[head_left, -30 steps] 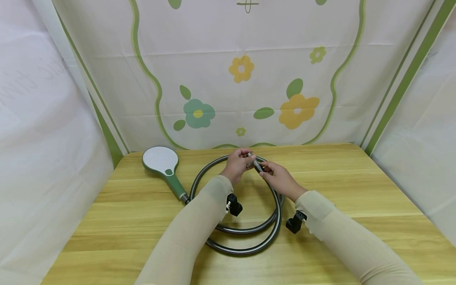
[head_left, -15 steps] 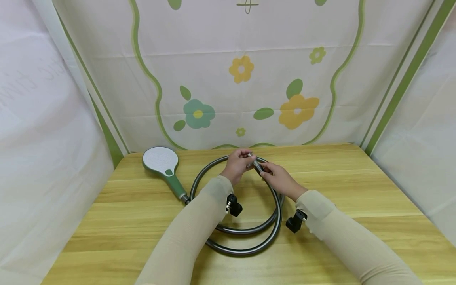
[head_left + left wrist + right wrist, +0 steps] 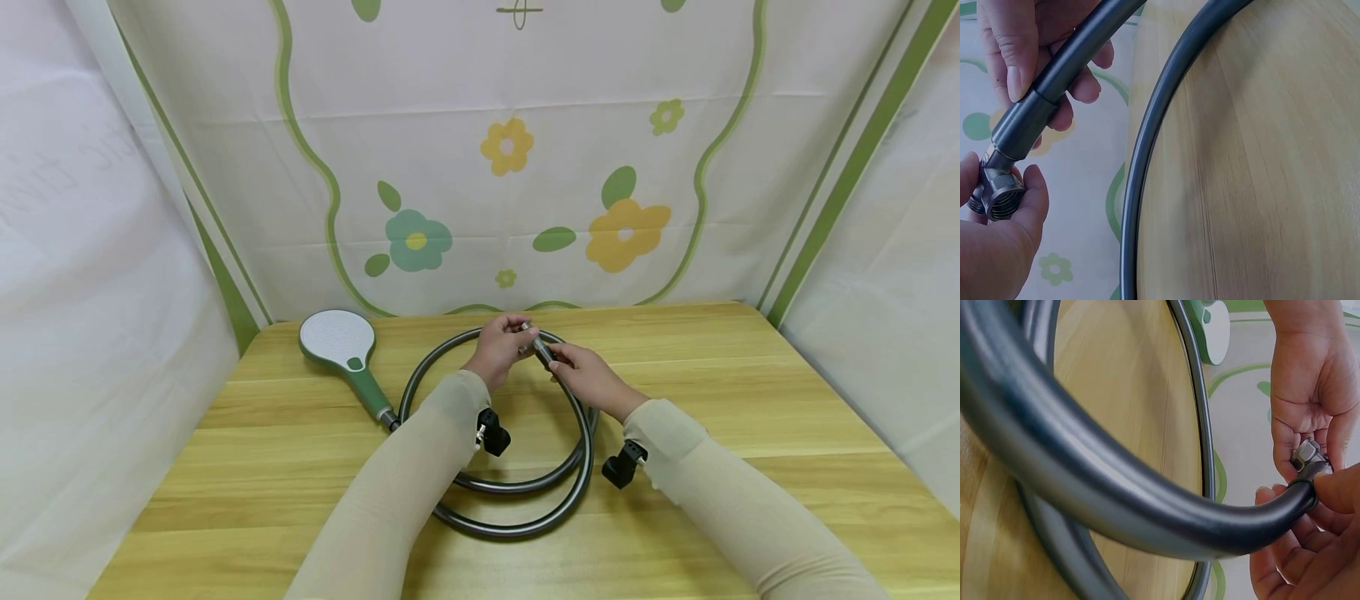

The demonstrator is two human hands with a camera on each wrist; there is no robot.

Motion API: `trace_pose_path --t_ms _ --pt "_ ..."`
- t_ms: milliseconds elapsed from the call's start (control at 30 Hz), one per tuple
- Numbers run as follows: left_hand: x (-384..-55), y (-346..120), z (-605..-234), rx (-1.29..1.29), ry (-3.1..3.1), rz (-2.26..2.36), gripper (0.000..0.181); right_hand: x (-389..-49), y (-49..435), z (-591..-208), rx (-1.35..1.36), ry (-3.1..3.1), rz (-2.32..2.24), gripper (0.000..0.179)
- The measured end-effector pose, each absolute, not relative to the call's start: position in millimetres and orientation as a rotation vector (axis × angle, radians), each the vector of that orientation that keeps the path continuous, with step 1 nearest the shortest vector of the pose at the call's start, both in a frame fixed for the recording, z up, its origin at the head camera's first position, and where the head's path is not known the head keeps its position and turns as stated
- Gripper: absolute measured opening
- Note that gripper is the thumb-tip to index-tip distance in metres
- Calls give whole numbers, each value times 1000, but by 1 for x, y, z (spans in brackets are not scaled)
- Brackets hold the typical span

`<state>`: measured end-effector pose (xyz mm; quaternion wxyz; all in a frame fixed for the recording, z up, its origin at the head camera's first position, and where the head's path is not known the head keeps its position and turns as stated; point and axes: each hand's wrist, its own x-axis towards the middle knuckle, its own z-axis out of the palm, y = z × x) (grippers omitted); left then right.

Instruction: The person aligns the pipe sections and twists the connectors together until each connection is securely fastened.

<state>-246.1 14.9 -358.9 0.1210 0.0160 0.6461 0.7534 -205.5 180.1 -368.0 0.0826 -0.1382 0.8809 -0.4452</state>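
Note:
In the head view my left hand (image 3: 501, 350) pinches a small metal fitting (image 3: 1005, 195) whose threaded opening shows in the left wrist view. My right hand (image 3: 588, 377) grips the dark sleeve (image 3: 1024, 125) at the end of a grey shower hose (image 3: 517, 530), thumb on one side and fingers behind. Fitting and sleeve meet end to end, held up off the table. How far they are screwed together cannot be told. The hose lies in loops below the hands. Its other end joins a green-handled shower head (image 3: 339, 337), lying white face up at the left.
A wood-grain table (image 3: 720, 525) carries everything. Behind it hangs a white cloth backdrop (image 3: 570, 75) printed with flowers, with more cloth walls at both sides. Both forearms reach over the table, and the left one covers part of the hose loops.
The right hand and its fingers have shifted very slightly downward around the hose end. The left hand, fitting, hose loops and shower head stay in place.

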Motion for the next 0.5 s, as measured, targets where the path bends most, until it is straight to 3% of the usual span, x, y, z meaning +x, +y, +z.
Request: trace_pose_path --t_ms 500 --pt "-245 15 -357 32 1889 2211 29 -203 181 -368 -324 2722 -1303 59"
